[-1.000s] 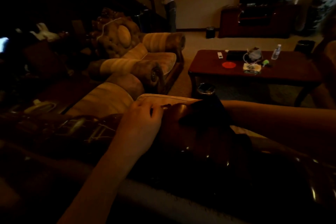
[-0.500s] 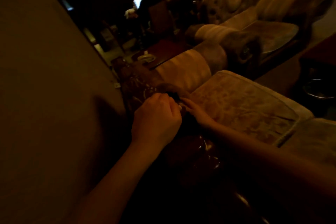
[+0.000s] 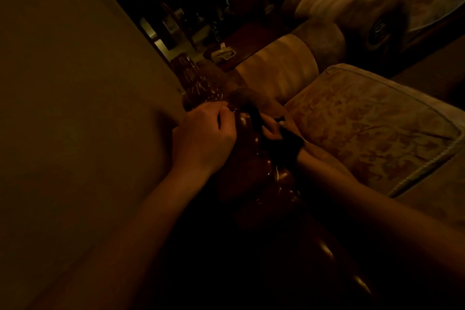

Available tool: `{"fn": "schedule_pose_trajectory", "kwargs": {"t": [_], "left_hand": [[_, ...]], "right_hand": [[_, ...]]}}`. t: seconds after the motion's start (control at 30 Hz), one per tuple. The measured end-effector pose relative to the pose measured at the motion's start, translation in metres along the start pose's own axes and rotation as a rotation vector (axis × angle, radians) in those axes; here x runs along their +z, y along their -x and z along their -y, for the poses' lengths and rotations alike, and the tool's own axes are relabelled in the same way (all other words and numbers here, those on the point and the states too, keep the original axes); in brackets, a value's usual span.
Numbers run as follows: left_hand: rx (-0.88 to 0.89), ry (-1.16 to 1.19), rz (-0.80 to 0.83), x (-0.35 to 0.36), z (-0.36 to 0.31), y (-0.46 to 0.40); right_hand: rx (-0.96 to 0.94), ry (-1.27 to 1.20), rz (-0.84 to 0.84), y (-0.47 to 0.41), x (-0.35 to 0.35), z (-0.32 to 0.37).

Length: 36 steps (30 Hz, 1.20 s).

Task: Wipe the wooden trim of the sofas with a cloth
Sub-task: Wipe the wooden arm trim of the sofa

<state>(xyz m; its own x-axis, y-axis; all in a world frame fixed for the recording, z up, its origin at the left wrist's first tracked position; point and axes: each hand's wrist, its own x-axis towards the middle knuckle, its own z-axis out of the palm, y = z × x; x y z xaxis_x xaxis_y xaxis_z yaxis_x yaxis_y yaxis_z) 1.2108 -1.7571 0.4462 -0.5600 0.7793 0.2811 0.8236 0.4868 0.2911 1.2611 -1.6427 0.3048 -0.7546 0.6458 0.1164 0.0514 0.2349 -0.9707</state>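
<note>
Cloth point(image 3: 281, 143), dark and gripped by the right hand point(image 3: 275, 128), had slid further along the glossy wooden trim point(image 3: 261, 173) beside the cushion point(image 3: 372, 128) within 0.5 s, left hand point(image 3: 203, 138) curled on the carving, suggesting wiping continued.

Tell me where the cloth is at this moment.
In the head view the dark cloth is near the centre, held in the right hand against the glossy wooden trim, between the left hand and the cushion.
</note>
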Motion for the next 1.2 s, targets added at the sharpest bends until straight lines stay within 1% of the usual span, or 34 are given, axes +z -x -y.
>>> {"fn": "schedule_pose_trajectory", "kwargs": {"t": [0.03, 0.1, 0.17, 0.2, 0.23, 0.27, 0.3, 0.37, 0.47, 0.57, 0.63, 0.7, 0.8, 0.87, 0.9, 0.97, 1.03, 1.13, 1.2], "left_hand": [[0.002, -0.001, 0.000, 0.000, 0.000, -0.001], [-0.001, -0.014, -0.001, 0.000, 0.000, 0.000], [0.002, -0.017, 0.000, 0.001, 0.000, 0.000], [0.000, -0.016, 0.002, 0.001, -0.001, 0.000], [-0.001, -0.016, 0.002, 0.001, -0.001, 0.001], [-0.006, -0.016, 0.002, 0.001, -0.001, 0.001], [-0.008, -0.015, 0.001, 0.001, -0.001, 0.000], [-0.014, -0.018, -0.010, 0.001, -0.001, -0.001], [-0.010, -0.023, -0.012, 0.000, -0.001, -0.001], [-0.008, -0.022, -0.003, 0.000, -0.001, -0.001], [-0.009, -0.026, -0.003, 0.000, 0.000, -0.001], [-0.001, -0.027, -0.012, 0.001, 0.002, -0.002], [0.018, -0.048, -0.007, 0.003, 0.004, -0.001], [0.009, -0.048, 0.000, 0.003, 0.005, -0.001], [0.002, -0.048, -0.001, 0.003, 0.004, -0.002], [-0.001, -0.041, -0.014, 0.003, 0.003, -0.001], [0.002, -0.022, -0.018, 0.001, 0.002, 0.000], [0.006, -0.012, -0.004, 0.001, 0.003, -0.001], [0.018, -0.013, -0.007, 0.002, 0.005, -0.001]], "right_hand": [[0.036, 0.004, 0.029, 0.007, 0.000, -0.012], [0.156, -0.183, 0.069, 0.028, -0.007, -0.016], [0.081, -0.179, 0.058, 0.041, -0.016, 0.002], [0.054, -0.268, 0.020, 0.041, -0.018, 0.017], [-0.016, -0.310, -0.016, 0.040, -0.020, 0.031], [-0.055, -0.331, -0.080, 0.031, -0.017, 0.042], [-0.086, -0.315, -0.103, 0.021, -0.016, 0.053], [-0.071, -0.239, -0.038, -0.003, -0.011, 0.061], [0.037, -0.200, 0.033, -0.019, -0.005, 0.035], [0.056, -0.184, 0.067, 0.012, -0.011, 0.009], [0.061, -0.285, 0.059, 0.049, -0.019, 0.012], [-0.002, -0.383, -0.013, 0.075, -0.023, 0.023], [-0.112, -0.445, -0.022, 0.071, -0.025, 0.055], [-0.145, -0.390, -0.032, 0.042, -0.022, 0.069], [-0.128, -0.336, -0.036, 0.023, -0.018, 0.070], [-0.049, -0.241, -0.007, -0.010, -0.008, 0.059], [0.055, -0.217, 0.014, -0.023, -0.002, 0.035], [0.125, -0.096, 0.056, -0.001, -0.007, 0.013], [0.126, -0.140, 0.017, 0.026, -0.013, 0.011]]}}
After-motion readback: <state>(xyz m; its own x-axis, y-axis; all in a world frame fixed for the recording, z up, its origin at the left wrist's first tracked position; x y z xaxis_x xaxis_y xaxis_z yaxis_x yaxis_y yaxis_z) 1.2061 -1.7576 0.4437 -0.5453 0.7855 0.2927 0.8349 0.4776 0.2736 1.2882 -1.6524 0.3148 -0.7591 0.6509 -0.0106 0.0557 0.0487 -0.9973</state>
